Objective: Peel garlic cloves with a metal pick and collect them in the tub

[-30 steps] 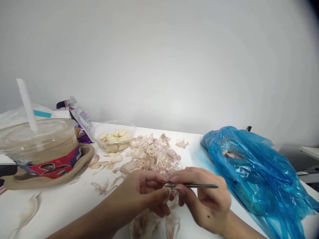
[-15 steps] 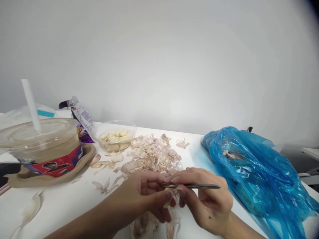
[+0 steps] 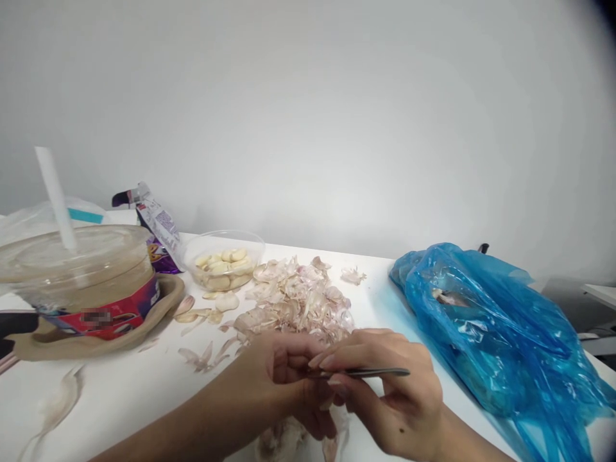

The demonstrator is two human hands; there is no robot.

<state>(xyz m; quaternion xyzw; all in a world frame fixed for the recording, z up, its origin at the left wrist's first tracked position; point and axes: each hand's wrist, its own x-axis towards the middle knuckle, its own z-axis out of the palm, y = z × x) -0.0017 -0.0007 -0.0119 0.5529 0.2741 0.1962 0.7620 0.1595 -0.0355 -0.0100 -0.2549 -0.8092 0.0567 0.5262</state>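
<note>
My right hand (image 3: 394, 391) pinches a thin metal tool (image 3: 380, 372), its tip reaching in among the fingers of my left hand (image 3: 293, 385). The left fingers are curled around a garlic clove, now mostly hidden; only a small pale part shows between the hands. Just beyond both hands lies a heap of papery garlic skins (image 3: 303, 295). Below them, partly covered, are a garlic bulb (image 3: 282, 439) and more skin. A clear plastic bowl (image 3: 192, 247) at the back holds several peeled cloves (image 3: 224, 263).
At the left, a large drink cup (image 3: 96, 276) with a straw stands in a brown cardboard holder (image 3: 171, 295), beside a purple wrapper (image 3: 161, 231). A blue plastic bag (image 3: 495, 327) fills the right side. Loose skins and cloves lie on the white table (image 3: 158, 391).
My right hand has shifted slightly left, and the tool sits a little lower and more level. The clove between my fingers is more hidden.
</note>
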